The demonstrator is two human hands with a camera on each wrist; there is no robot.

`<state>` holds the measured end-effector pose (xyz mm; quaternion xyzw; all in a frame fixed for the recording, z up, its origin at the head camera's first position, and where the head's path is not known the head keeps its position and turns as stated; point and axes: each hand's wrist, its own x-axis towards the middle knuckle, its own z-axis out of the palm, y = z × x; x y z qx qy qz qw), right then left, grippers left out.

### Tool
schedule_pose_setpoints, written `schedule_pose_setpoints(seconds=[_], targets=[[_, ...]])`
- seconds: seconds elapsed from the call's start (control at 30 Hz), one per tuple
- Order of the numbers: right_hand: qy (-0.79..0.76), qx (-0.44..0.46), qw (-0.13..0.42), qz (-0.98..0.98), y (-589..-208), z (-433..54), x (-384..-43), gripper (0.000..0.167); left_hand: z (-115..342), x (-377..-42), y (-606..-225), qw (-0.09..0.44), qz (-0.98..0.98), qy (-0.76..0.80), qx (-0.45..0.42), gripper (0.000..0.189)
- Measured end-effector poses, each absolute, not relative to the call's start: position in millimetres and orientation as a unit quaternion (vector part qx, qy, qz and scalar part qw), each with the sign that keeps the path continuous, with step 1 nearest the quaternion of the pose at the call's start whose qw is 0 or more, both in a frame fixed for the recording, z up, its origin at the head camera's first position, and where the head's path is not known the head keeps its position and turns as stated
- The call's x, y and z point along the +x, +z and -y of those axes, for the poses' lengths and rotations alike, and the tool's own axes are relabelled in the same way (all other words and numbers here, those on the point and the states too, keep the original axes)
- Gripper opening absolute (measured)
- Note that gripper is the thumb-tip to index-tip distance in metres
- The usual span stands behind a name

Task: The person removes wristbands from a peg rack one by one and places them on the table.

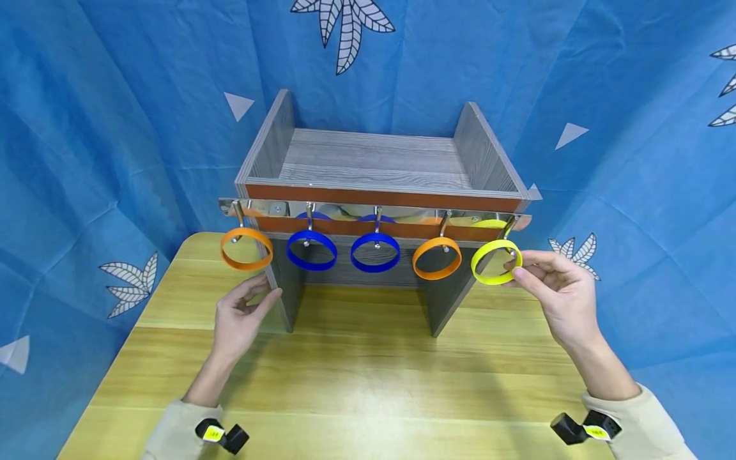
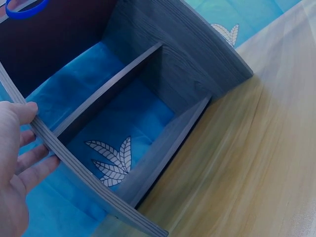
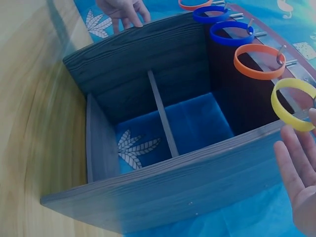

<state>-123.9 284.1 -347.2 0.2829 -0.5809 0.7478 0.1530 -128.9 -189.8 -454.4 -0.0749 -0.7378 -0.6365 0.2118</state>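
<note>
Left hand (image 1: 244, 316): gripping lightly, thumb (image 2: 27, 111) set opposite the fingers (image 2: 38, 171)
Left forearm (image 1: 207, 383): stretched forward, slanting inward (bare only near the wrist)
Right hand (image 1: 558, 287): pinching with thumb and index finger, higher in the head view than the left
Right forearm (image 1: 606, 370): angled forward and inward

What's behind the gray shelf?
Blue cloth with leaf prints, seen above and beside the gray shelf and through its open back. Whatever is directly behind its solid boards is covered and can't be seen.
</note>
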Motion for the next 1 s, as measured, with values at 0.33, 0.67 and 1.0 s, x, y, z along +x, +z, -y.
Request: schedule_pose_setpoints(seconds=[0.33, 0.67, 1.0], targets=[[0.754, 0.285, 0.144, 0.574, -343, -285, -121, 0.030, 188, -129, -454, 0.211, 0.736, -0.639, -0.081, 0.028], [0.757, 0.294, 0.134, 0.568, -334, -285, -118, 0.032, 188, -128, -455, 0.211, 0.736, -0.639, -0.074, 0.028], [0.758, 0.297, 0.125, 0.567, -323, -288, -114, 0.032, 189, -129, -455, 0.213, 0.734, -0.640, -0.083, 0.028]])
